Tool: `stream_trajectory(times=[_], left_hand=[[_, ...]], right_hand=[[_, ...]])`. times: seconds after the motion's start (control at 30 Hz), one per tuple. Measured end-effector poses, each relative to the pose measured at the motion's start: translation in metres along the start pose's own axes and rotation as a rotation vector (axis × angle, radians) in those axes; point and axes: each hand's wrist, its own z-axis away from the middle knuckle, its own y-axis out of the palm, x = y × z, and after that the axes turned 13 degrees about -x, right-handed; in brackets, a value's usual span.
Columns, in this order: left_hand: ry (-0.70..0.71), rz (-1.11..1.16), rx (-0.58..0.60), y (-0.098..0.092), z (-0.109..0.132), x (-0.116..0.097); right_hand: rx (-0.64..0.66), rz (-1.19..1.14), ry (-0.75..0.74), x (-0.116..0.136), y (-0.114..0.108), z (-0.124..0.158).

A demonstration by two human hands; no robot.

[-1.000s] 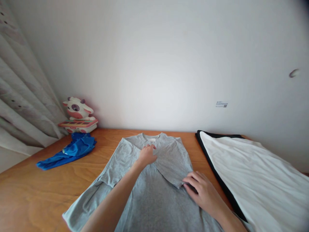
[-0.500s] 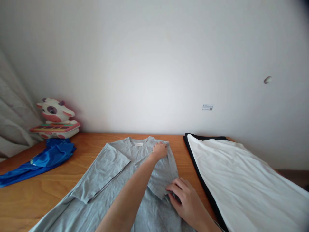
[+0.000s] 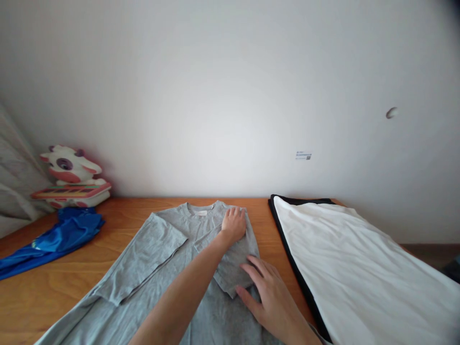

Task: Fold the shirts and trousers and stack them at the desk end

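Note:
A grey short-sleeved shirt (image 3: 158,268) lies on the wooden table, its collar towards the wall and both sleeves folded inward over the body. My left hand (image 3: 234,224) rests flat on the shirt's right shoulder, fingers pointing to the wall, holding nothing. Nearer to me, my right hand (image 3: 264,292) is at the lower part of the right sleeve, by the shirt's right edge. Its thumb and fingers are apart, with the fingertips touching or just over the cloth.
White cloth (image 3: 345,249) lies over black cloth (image 3: 298,268) on the right. At the left are a blue garment (image 3: 68,235) and a cow-shaped toy keyboard (image 3: 74,179) beside a pale curtain (image 3: 16,177). A wall (image 3: 223,96) stands behind the wooden table (image 3: 125,211).
My right hand's thumb and fingers have spread apart and come off the sleeve's hem. My left hand stays at the shoulder, lying flatter. The view has shifted slightly to the right.

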Motion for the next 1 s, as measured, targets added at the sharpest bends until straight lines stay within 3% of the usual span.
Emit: stream_trajectory(times=[0.2,0.37,0.5,0.6,0.77,0.87,1.0], left_hand=[[0.004,0.063,0.017,0.005,0.024,-0.005],[-0.048,0.149,-0.069,0.001,0.024,0.003],[-0.027,0.153,-0.071,-0.008,0.030,0.000],[0.012,0.160,-0.065,-0.010,0.039,-0.002],[0.017,0.198,-0.058,-0.013,0.046,-0.003],[0.070,0.217,-0.043,-0.025,0.055,-0.005],[0.190,0.248,0.017,-0.057,0.085,0.002]], right_hand=[[-0.141,0.112,0.019,-0.006,0.013,0.003],[-0.154,0.125,0.069,-0.008,0.008,-0.001],[-0.187,0.156,0.010,-0.017,0.012,0.002],[-0.164,0.172,-0.053,-0.022,0.021,0.008],[-0.090,0.236,-0.011,-0.025,0.025,0.012],[-0.073,0.250,-0.017,-0.026,0.023,0.011],[-0.093,0.243,-0.042,-0.032,0.023,0.012]])
